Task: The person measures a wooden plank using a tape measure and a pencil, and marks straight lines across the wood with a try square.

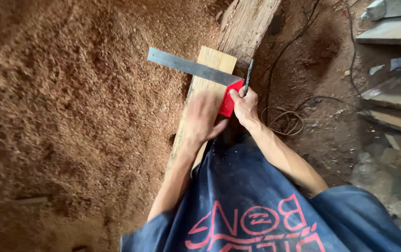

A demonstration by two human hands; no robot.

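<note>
though beside hands [223, 112], square [195, 68] beyond

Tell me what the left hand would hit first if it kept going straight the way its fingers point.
Probably the steel blade of the try square lying across the plank. The left hand points up along the plank toward it; motion blur makes height uncertain.

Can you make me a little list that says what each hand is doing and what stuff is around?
left hand: blurred, lying on the wooden plank, next to the square's red handle
right hand: holding a pencil, tip up near the blade
try square: metal blade across the plank, red handle at the plank's right edge
under the plank: an old rough beam
ground: sawdust on the left, a coiled cable on the right
</note>
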